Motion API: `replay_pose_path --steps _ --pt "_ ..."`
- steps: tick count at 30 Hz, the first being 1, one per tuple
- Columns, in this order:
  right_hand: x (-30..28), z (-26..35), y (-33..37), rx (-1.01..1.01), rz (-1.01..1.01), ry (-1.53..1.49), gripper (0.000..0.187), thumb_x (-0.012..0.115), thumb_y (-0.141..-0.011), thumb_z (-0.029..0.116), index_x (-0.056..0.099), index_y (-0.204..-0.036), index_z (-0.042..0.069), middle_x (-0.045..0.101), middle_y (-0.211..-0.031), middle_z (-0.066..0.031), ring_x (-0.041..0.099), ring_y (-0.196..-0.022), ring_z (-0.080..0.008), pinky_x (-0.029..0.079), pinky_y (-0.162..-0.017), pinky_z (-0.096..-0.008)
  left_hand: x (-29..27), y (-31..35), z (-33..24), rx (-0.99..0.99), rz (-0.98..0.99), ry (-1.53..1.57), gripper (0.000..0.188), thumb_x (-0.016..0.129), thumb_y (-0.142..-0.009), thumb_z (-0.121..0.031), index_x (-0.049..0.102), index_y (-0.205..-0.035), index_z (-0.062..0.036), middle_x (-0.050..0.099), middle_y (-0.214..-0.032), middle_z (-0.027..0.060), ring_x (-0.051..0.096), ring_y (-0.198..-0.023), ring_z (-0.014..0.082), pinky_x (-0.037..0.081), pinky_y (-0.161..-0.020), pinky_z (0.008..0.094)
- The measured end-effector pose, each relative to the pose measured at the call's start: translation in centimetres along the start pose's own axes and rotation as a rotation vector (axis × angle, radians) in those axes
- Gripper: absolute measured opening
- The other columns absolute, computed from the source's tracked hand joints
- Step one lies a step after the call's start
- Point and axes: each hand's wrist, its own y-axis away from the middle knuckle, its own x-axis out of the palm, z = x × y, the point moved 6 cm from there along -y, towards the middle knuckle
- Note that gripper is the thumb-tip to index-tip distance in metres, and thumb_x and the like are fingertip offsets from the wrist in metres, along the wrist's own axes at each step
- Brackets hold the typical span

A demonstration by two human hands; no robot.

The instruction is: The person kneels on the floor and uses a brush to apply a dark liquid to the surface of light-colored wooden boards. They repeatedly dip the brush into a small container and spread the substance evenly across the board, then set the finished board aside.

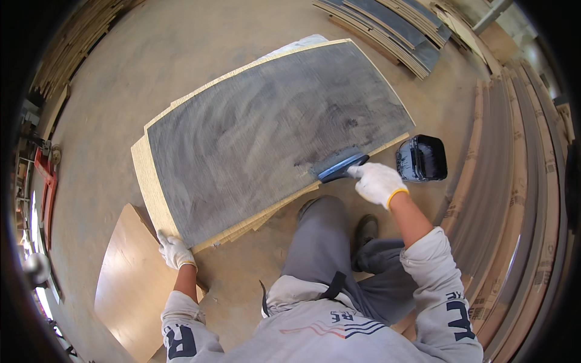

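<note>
A large board (260,145), its top face smeared dark grey with streaky coating, lies on a stack of pale wood-grain sheets (149,181). My right hand (380,184), in a white glove with a yellow cuff, grips a wide squeegee-like spreader (342,168) by its handle. The spreader's long edge rests on the board near its close right side, beside a darker wet patch. At the near left corner of the stack, my gloved left hand (175,250) closes on the edge of the pale sheets. Its fingers are partly hidden.
Right of the board stands an open dark bucket (422,158) with black smears. Long wrapped stacks (514,199) line the right side. Grey-topped boards (387,30) lie at the far right. A brown panel (133,284) sits at the near left, a red metal frame (46,187) farther left.
</note>
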Motion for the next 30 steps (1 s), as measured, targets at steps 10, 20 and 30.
replay_pose_path --steps 10,20,30 --pt "0.7 3.9 -0.6 -0.14 -0.031 0.078 0.036 0.052 -0.085 0.016 0.074 -0.113 0.013 0.073 -0.107 -0.0188 0.069 -0.105 -0.0357 0.054 -0.09 -0.0472 -0.1 -0.2 0.0 -0.015 0.005 -0.009 0.054 0.039 -0.101 -0.038 0.042 -0.155 -0.0325 0.057 -0.138 0.0178 0.057 -0.123 0.0372 0.046 -0.102 0.0496" --pt "1.7 8.3 0.3 -0.226 -0.022 0.066 0.032 0.049 -0.088 0.016 0.072 -0.109 0.009 0.074 -0.104 -0.0183 0.07 -0.102 -0.038 0.055 -0.088 -0.0479 -0.3 0.3 -0.1 -0.018 -0.009 -0.016 0.052 0.04 -0.102 -0.037 0.046 -0.153 -0.0292 0.059 -0.133 0.0179 0.058 -0.121 0.0372 0.046 -0.1 0.0501" --pt "4.3 10.1 -1.4 -0.245 -0.045 0.004 0.036 0.055 -0.092 0.022 0.065 -0.127 0.021 0.073 -0.099 -0.0167 0.07 -0.098 -0.0364 0.054 -0.084 -0.0495 -0.1 0.3 -0.6 -0.002 -0.015 0.034 0.054 0.04 -0.101 -0.037 0.044 -0.154 -0.0293 0.058 -0.133 0.0178 0.058 -0.121 0.0371 0.046 -0.101 0.0501"
